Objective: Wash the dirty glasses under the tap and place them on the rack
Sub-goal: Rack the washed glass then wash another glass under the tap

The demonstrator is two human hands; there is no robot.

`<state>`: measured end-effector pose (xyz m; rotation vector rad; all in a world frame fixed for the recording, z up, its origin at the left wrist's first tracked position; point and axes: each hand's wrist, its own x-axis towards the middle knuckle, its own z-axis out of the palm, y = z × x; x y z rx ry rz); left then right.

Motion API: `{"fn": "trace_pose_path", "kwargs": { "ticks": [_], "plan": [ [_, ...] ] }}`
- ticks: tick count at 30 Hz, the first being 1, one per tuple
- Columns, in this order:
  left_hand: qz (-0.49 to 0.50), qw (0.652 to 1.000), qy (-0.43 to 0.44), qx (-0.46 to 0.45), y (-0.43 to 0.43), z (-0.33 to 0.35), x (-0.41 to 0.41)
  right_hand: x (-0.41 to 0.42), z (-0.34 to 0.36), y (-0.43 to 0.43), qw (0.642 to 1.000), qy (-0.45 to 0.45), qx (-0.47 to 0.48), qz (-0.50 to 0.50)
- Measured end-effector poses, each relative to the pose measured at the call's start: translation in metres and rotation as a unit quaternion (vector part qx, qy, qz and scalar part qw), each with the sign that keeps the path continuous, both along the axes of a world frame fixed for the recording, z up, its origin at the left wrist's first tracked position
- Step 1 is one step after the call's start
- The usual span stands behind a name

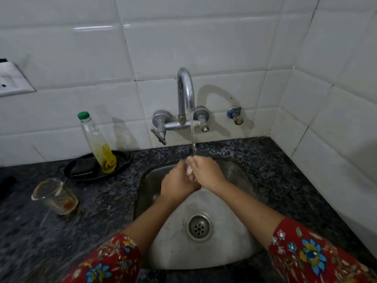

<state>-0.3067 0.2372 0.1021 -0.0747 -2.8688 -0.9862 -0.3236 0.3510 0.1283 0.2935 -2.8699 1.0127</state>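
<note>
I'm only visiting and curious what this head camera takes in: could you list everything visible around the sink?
clear drinking glass with brown dregs: one, clear, upright on the counter left of the sink
clear glass under the tap: one, mostly hidden between the hands
curved chrome wall tap: one, silver, above the sink, running
steel sink: one, grey, set in the counter
clear plastic bottle with green cap: one, yellow liquid inside, standing in the tray
black oval tray: one, on the counter by the wall
blue-handled valve: one, on the wall right of the tap
dark speckled stone counter: one
white switch plate: one, left wall
left hand, right hand: two, holding the hidden glass in the stream
</note>
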Motion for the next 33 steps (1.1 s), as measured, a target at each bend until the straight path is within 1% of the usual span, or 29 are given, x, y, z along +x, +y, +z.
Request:
{"fn": "trace_pose_path", "kwargs": {
  "ticks": [1, 2, 3, 4, 5, 6, 7, 8, 9, 10, 11, 12, 13, 14, 15, 16, 17, 18, 19, 20, 21, 22, 23, 24, 25, 26, 30, 32, 33],
  "plan": [
    [-0.025, 0.998, -0.012, 0.049, -0.003, 0.0, -0.001, 0.001, -0.002, 0.001, 0.999, 0.019, -0.031, 0.008],
    [-0.078, 0.986, -0.043, 0.14, -0.009, 0.004, -0.005, 0.002, -0.004, 0.004, 0.997, 0.039, -0.07, 0.021],
    [-0.143, 0.959, -0.1, 0.223, -0.017, 0.009, -0.01, 0.004, -0.006, 0.009, 0.993, 0.051, -0.102, 0.039],
    [-0.204, 0.92, -0.16, 0.294, -0.025, 0.016, -0.012, 0.007, -0.008, 0.012, 0.989, 0.055, -0.122, 0.057],
    [-0.24, 0.883, -0.221, 0.339, -0.031, 0.022, -0.014, 0.008, -0.009, 0.014, 0.986, 0.058, -0.137, 0.071],
    [-0.251, 0.852, -0.275, 0.368, -0.035, 0.025, -0.015, 0.009, -0.011, 0.014, 0.985, 0.058, -0.146, 0.076],
    [-0.248, 0.84, -0.303, 0.376, -0.037, 0.025, -0.015, 0.01, -0.01, 0.014, 0.984, 0.057, -0.153, 0.072],
    [-0.232, 0.847, -0.299, 0.373, -0.034, 0.024, -0.014, 0.008, -0.011, 0.012, 0.985, 0.051, -0.154, 0.064],
    [-0.197, 0.878, -0.27, 0.343, -0.029, 0.019, -0.013, 0.006, -0.009, 0.01, 0.987, 0.038, -0.148, 0.058],
    [-0.151, 0.924, -0.223, 0.273, -0.022, 0.014, -0.011, 0.002, -0.008, 0.007, 0.99, 0.013, -0.129, 0.05],
    [-0.098, 0.969, -0.162, 0.16, -0.016, 0.008, -0.009, -0.001, -0.006, 0.004, 0.994, -0.014, -0.104, 0.04],
    [-0.052, 0.992, -0.099, 0.05, -0.01, 0.005, -0.006, -0.004, -0.004, 0.003, 0.995, -0.034, -0.088, 0.025],
    [-0.041, 0.998, -0.051, 0.009, -0.008, 0.003, -0.005, -0.005, -0.005, 0.003, 0.995, -0.039, -0.093, 0.014],
    [-0.069, 0.996, -0.05, 0.04, -0.01, 0.004, -0.009, -0.005, -0.005, 0.004, 0.993, -0.03, -0.117, 0.011],
    [-0.124, 0.981, -0.084, 0.121, -0.015, 0.008, -0.014, -0.003, -0.006, 0.007, 0.988, -0.016, -0.155, 0.019],
    [-0.185, 0.951, -0.143, 0.202, -0.022, 0.014, -0.018, -0.002, -0.01, 0.01, 0.98, 0.0, -0.198, 0.03],
    [-0.229, 0.911, -0.211, 0.272, -0.028, 0.02, -0.021, 0.0, -0.013, 0.013, 0.971, 0.018, -0.234, 0.042],
    [-0.254, 0.868, -0.271, 0.329, -0.032, 0.024, -0.023, 0.0, -0.015, 0.015, 0.964, 0.027, -0.259, 0.051],
    [-0.258, 0.84, -0.311, 0.361, -0.034, 0.026, -0.023, 0.0, -0.016, 0.016, 0.961, 0.027, -0.267, 0.058],
    [-0.249, 0.84, -0.317, 0.363, -0.032, 0.025, -0.023, -0.002, -0.014, 0.016, 0.965, 0.018, -0.257, 0.057],
    [-0.227, 0.868, -0.288, 0.335, -0.026, 0.023, -0.021, -0.004, -0.01, 0.015, 0.972, -0.002, -0.228, 0.055],
    [-0.19, 0.914, -0.234, 0.271, -0.019, 0.02, -0.018, -0.007, -0.004, 0.013, 0.98, -0.027, -0.187, 0.053],
    [-0.147, 0.955, -0.173, 0.189, -0.011, 0.015, -0.014, -0.008, 0.002, 0.012, 0.988, -0.051, -0.138, 0.05],
    [-0.104, 0.982, -0.112, 0.108, -0.006, 0.011, -0.009, -0.009, 0.007, 0.01, 0.992, -0.067, -0.094, 0.045],
    [-0.067, 0.994, -0.066, 0.051, -0.003, 0.01, -0.004, -0.009, 0.009, 0.008, 0.995, -0.072, -0.066, 0.037],
    [-0.061, 0.996, -0.044, 0.043, -0.004, 0.01, -0.002, -0.009, 0.011, 0.005, 0.996, -0.067, -0.055, 0.026],
    [-0.158, 0.972, -0.074, 0.16, -0.011, 0.013, -0.002, 0.002, 0.012, 0.0, 0.996, -0.017, -0.093, 0.004],
    [-0.171, 0.965, -0.064, 0.186, -0.013, 0.009, 0.005, 0.008, 0.008, 0.002, 0.995, 0.002, -0.096, 0.013],
    [-0.173, 0.965, -0.055, 0.189, -0.013, 0.004, 0.008, 0.013, 0.004, 0.004, 0.992, 0.009, -0.12, 0.026]
  ]
}}
